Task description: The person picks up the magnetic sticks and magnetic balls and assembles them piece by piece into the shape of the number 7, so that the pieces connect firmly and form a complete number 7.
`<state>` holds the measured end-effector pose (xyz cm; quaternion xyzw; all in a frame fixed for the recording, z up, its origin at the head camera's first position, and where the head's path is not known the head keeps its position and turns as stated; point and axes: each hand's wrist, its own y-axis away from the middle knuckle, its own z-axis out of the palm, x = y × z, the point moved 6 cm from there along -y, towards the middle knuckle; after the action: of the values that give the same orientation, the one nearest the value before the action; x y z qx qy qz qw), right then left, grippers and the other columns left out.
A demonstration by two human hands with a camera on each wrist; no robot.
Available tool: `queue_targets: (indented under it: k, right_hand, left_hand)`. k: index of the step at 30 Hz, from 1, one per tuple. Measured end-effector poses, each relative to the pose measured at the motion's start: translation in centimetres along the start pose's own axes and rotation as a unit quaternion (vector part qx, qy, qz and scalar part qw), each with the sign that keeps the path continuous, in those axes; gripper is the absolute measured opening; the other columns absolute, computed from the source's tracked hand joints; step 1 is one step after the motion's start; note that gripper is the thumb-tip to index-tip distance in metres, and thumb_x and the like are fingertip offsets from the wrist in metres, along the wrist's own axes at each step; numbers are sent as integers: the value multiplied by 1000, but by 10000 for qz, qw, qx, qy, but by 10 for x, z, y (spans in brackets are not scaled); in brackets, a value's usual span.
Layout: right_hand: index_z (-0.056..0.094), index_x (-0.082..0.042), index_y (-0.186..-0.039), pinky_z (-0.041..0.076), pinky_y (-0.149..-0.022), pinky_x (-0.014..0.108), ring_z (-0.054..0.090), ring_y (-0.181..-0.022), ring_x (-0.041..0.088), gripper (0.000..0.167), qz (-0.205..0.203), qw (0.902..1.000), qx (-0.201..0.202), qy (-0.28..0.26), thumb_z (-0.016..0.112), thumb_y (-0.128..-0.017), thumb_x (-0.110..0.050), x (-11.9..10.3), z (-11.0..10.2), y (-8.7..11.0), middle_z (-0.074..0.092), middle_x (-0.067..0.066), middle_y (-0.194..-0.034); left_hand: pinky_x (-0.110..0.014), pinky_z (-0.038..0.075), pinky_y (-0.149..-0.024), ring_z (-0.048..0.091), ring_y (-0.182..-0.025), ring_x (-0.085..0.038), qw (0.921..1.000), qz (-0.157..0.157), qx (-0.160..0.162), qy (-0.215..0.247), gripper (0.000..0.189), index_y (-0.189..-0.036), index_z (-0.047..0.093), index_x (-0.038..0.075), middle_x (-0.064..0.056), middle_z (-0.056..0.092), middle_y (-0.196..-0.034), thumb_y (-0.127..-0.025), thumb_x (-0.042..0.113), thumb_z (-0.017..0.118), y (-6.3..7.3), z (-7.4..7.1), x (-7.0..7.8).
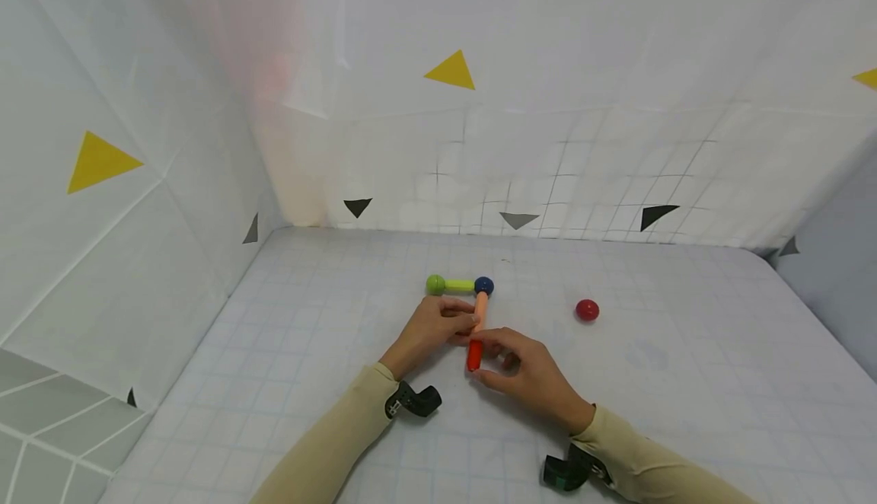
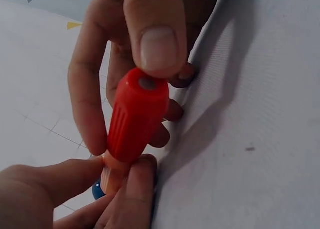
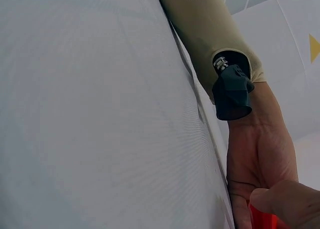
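Observation:
My left hand (image 1: 429,330) pinches an orange rod (image 1: 482,306) between thumb and fingers. A red ribbed rod (image 2: 135,121) lines up with the near end of the orange one; they appear to touch. My right hand (image 1: 529,371) holds the red rod, its thumb on the near end and its index finger by the joint. At the orange rod's far end sits a dark blue ball (image 1: 484,285). From that ball a yellow-green rod (image 1: 459,285) runs left to a green ball (image 1: 435,285). In the right wrist view only part of the red rod shows.
A loose red ball (image 1: 587,310) lies on the white gridded table (image 1: 685,382), right of the joined pieces. White sheeting (image 1: 548,55) with yellow and dark triangles rises behind and at the left. Each wrist wears a small dark camera, such as the left one (image 1: 414,400).

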<state>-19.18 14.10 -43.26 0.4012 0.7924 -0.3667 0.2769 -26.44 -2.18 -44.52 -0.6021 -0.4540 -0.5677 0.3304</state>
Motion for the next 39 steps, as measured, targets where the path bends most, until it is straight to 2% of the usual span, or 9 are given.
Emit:
queue_targets:
  k: [2, 8, 16, 22, 28, 30, 34, 36, 39]
  right_hand:
    - [69, -12, -132, 56, -73, 31, 62, -93, 21, 51, -20, 10000, 51, 17, 88, -84, -9, -1, -1, 0, 69, -9, -110]
    - [68, -12, -134, 56, -75, 33, 63, -94, 22, 53, 22, 10000, 51, -60, 88, -85, -9, -1, 1, 0, 70, -8, -114]
    - [67, -16, -136, 56, -77, 32, 62, -95, 20, 54, 286, 9996, -50, -41, 88, -86, -12, 1, 4, 1, 68, -9, -110]
    - [68, -15, -135, 56, -77, 32, 63, -95, 19, 53, 232, 9997, -29, -25, 88, -86, -12, 0, 3, 2, 67, -9, -108]
    - [68, -14, -135, 56, -77, 31, 63, -95, 18, 52, 138, 9999, -47, 5, 87, -87, -11, -2, 3, 0, 68, -10, -113]
    - [68, -13, -134, 56, -76, 31, 63, -95, 17, 51, 135, 9999, -51, -5, 87, -87, -12, -1, 3, -1, 68, -10, -114]
    - [67, -12, -135, 56, -75, 31, 62, -95, 18, 52, 73, 10000, -24, 21, 87, -87, -13, -1, 1, 0, 68, -5, -111]
    - [67, -10, -135, 57, -74, 32, 62, -94, 20, 52, -59, 9999, 6, 83, 87, -87, -11, -3, -2, -1, 68, -1, -109]
    - [67, -8, -132, 58, -74, 36, 62, -96, 23, 49, -152, 9993, 149, 303, 85, -87, -9, -5, -10, -6, 68, 4, -109]
  left_hand:
    - [-33, 59, -82, 74, -87, -21, 9999, -72, -122, 34, 33, -124, 71, -2, -8, 76, -101, -98, 20, 74, 0, 1, 0]
    - [-38, 62, -77, 75, -91, -27, 9969, -322, -519, 505, 35, -129, 67, -6, -14, 75, -103, -102, 17, 67, 2, 1, -5]
    - [-40, 62, -78, 75, -92, -30, 9907, -688, -767, 885, 31, -127, 68, -4, -16, 74, -106, -102, 14, 66, 19, -3, -13]
    - [-41, 61, -82, 75, -96, -32, 9876, -591, -1047, 1007, 39, -135, 62, -4, -16, 74, -113, -100, 12, 66, 29, -1, -13]
    - [-41, 60, -83, 74, -98, -32, 9868, -441, -1147, 1051, 45, -139, 59, -5, -17, 73, -116, -97, 7, 69, 32, 0, -11]
    - [-40, 60, -86, 73, -99, -30, 9882, -431, -1110, 958, 47, -139, 60, -4, -15, 74, -115, -96, 7, 73, 32, 0, -11]
    - [-35, 55, -93, 71, -103, -21, 9942, -369, -928, 406, 51, -136, 64, 2, -8, 75, -112, -90, 14, 82, 30, -1, -10]
    - [-33, 52, -94, 69, -104, -18, 9959, -343, -830, 102, 51, -135, 66, 5, -5, 75, -111, -88, 16, 85, 30, -1, -9]
    - [-33, 53, -92, 69, -102, -17, 9960, -339, -825, -15, 49, -133, 68, 6, -4, 76, -109, -88, 17, 85, 29, 0, -9]
